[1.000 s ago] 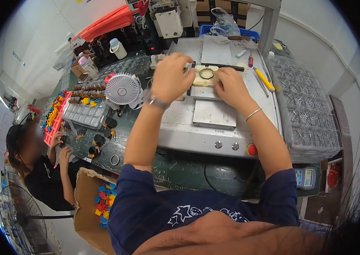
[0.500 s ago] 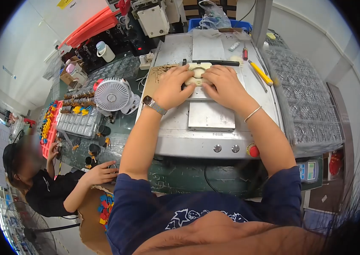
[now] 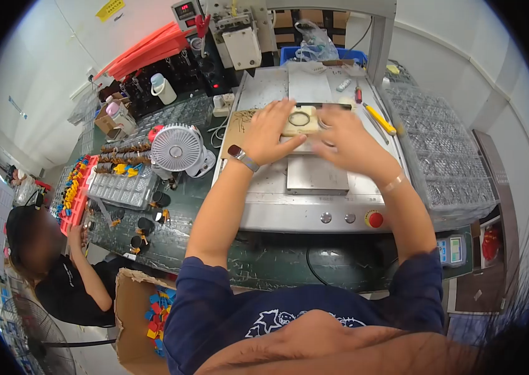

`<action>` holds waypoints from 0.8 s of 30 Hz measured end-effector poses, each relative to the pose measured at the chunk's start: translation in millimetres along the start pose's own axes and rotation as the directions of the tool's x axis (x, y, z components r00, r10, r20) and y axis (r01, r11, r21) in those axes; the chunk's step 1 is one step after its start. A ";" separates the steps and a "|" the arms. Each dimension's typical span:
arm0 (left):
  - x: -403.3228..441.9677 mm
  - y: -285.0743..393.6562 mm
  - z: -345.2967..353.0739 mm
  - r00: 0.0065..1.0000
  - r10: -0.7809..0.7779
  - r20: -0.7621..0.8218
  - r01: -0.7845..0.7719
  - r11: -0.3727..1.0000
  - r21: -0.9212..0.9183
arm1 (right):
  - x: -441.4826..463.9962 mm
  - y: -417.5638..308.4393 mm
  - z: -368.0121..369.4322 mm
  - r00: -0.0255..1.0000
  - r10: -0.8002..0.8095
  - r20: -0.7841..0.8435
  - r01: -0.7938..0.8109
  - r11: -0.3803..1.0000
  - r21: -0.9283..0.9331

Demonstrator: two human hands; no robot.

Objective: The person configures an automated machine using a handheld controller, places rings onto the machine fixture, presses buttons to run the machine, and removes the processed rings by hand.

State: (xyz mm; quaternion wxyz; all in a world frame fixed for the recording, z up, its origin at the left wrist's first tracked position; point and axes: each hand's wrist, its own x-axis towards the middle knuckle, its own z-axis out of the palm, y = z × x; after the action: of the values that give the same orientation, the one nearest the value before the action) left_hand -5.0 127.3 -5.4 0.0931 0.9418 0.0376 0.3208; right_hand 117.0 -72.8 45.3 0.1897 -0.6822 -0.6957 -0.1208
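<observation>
Pale fixture (image 3: 306,130) on metal machine top (image 3: 263,194), green bench (image 3: 258,257) below.

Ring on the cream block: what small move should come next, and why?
I'd probably steady the cream block with the left hand and lightly check the ring's seating with a right fingertip. The ring lies on the block, its seating unclear from this view; the left hand is beside the block, and the right hand is blurred at its other side.
</observation>
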 end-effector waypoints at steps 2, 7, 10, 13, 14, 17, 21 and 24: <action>-3.0 -3.4 2.3 0.996 0.031 0.079 -0.041 0.992 0.117 | -21.0 -42.1 -30.5 0.941 -0.021 0.339 0.035 0.999 -0.036; -0.2 7.6 -25.9 0.962 -0.025 -0.271 -0.066 0.944 -0.322 | -115.2 -121.7 0.9 0.977 0.022 0.211 0.023 0.978 -0.209; -32.0 67.0 -58.2 0.949 -0.160 -0.271 -0.117 0.621 -0.775 | -144.7 -127.2 42.2 0.967 0.175 0.186 -0.127 0.961 -0.247; -84.0 152.2 -82.9 0.990 0.024 -0.142 -0.136 -0.169 -0.976 | -162.0 -115.5 91.9 0.971 0.229 -0.075 -0.240 0.950 -0.202; -95.3 168.9 -98.3 0.983 0.162 -0.086 -0.047 -0.230 -0.972 | -166.3 -109.6 110.6 0.963 0.222 -0.155 -0.254 0.938 -0.237; -106.1 187.1 -101.4 0.876 0.449 -0.175 0.051 -0.446 -0.893 | -159.6 -107.1 131.3 0.929 0.213 -0.303 -0.282 0.937 -0.206; -114.7 193.9 -107.2 0.871 0.491 0.014 0.312 -0.530 -0.788 | -152.2 -107.5 136.1 0.891 0.190 -0.413 -0.308 0.920 -0.240; -113.1 197.0 -105.9 0.852 0.522 0.032 0.308 -0.451 -0.838 | -155.7 -104.8 139.4 0.889 0.185 -0.418 -0.310 0.917 -0.253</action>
State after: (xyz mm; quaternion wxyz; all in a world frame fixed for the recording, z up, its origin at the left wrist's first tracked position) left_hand -157.0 -64.5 48.6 0.8099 0.4402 -0.3854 -0.0408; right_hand -1.5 -158.1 -137.2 0.2264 -0.7501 -0.5227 -0.3358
